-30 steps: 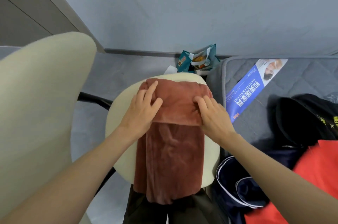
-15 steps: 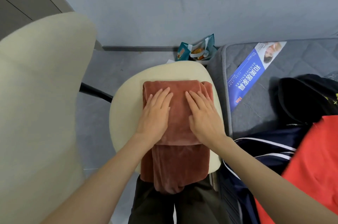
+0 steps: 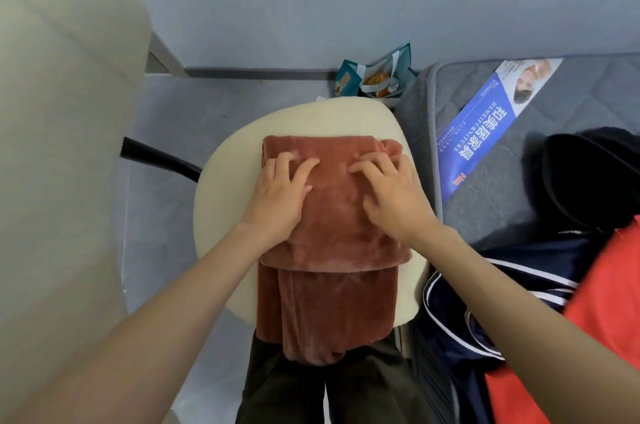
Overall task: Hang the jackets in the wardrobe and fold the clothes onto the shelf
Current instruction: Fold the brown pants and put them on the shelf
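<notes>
A rust-brown velvety garment (image 3: 332, 250) lies folded over on the cream chair seat (image 3: 225, 216), its lower end hanging off the front edge. My left hand (image 3: 280, 198) rests on the left half of the top fold, fingers bent with the tips pressing into the cloth. My right hand (image 3: 391, 198) rests on the right half in the same way. A black garment (image 3: 588, 178), a navy jacket with white stripes (image 3: 502, 302) and a red garment (image 3: 595, 319) lie heaped on the grey mattress (image 3: 519, 202) to the right.
A cream chair back (image 3: 62, 164) fills the left side, with a black armrest (image 3: 159, 157) between it and the seat. A teal bag (image 3: 374, 77) stands on the grey floor by the wall. A blue printed label (image 3: 485, 133) lies on the mattress.
The far end of the brown garment was folded toward me over the rest. My hands then slid apart on the fold, and their fingers went from flat to bent.
</notes>
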The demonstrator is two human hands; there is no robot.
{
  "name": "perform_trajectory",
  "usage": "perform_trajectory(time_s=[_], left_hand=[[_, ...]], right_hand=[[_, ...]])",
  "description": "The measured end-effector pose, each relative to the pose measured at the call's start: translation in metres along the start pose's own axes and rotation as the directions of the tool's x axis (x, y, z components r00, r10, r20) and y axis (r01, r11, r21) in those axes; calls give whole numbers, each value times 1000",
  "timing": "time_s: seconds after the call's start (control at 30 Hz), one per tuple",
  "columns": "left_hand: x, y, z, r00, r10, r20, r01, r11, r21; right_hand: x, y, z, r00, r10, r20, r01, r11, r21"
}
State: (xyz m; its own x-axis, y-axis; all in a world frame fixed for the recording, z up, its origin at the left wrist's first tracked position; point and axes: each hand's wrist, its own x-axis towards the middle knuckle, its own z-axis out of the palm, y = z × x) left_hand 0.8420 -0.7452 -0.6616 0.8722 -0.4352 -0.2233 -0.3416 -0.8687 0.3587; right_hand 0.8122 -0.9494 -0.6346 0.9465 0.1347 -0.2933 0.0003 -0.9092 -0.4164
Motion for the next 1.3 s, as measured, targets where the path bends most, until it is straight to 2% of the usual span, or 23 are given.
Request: perform_trajectory(time_s=[0.03,0.1,0.17,0.2,0.27,0.37,0.43,0.5,0.57,0.7,0.83,1.0,1.17,1.3], left_hand=[[10,-1,-11,1000,13,-8,-13,1000,22],[33,-4,-30,999,52,14,-53,997,59],[55,-9,-43,989,38,141,-45,998,44],[66,-10,-48,966,4,257,-14,999,35],[85,-13,-51,873,-61,483,14,995,99],[97,-8,-43,753,-88,653,-82,971,226],[97,-8,-36,712,-124,691,-60,970,236],[97,-11,-35,684,-156,713,28,982,188],[95,-12,-37,678,-171,715,75,984,164],[87,-9,-48,780,-181,600,62,975,214],[89,-7,-72,901,-119,416,31,976,214],[97,5,-101,983,-95,158,53,967,251],[82,22,-111,986,-37,-162,86,948,307],[37,27,-97,951,57,-303,38,954,297]], right_hand=[[7,-2,-10,1000,-2,-29,2,1000,-1],[26,-3,-25,999,23,40,-27,992,123],[44,-2,-36,988,35,149,-61,983,172],[52,-1,-39,978,45,202,-71,990,124],[67,2,-41,944,81,319,-77,997,-26],[76,0,-29,887,123,445,-38,980,-197],[76,-1,-20,887,123,446,-20,973,-230],[73,1,-15,903,107,415,-18,977,-212],[68,2,-15,924,80,374,-5,980,-197],[60,3,-26,966,3,260,59,971,-231],[66,1,-51,989,-35,145,71,965,-252],[78,-10,-78,999,-33,-38,18,942,-334],[69,-23,-93,972,0,-235,-80,941,-330],[29,-28,-88,984,-40,-171,-22,938,-345]])
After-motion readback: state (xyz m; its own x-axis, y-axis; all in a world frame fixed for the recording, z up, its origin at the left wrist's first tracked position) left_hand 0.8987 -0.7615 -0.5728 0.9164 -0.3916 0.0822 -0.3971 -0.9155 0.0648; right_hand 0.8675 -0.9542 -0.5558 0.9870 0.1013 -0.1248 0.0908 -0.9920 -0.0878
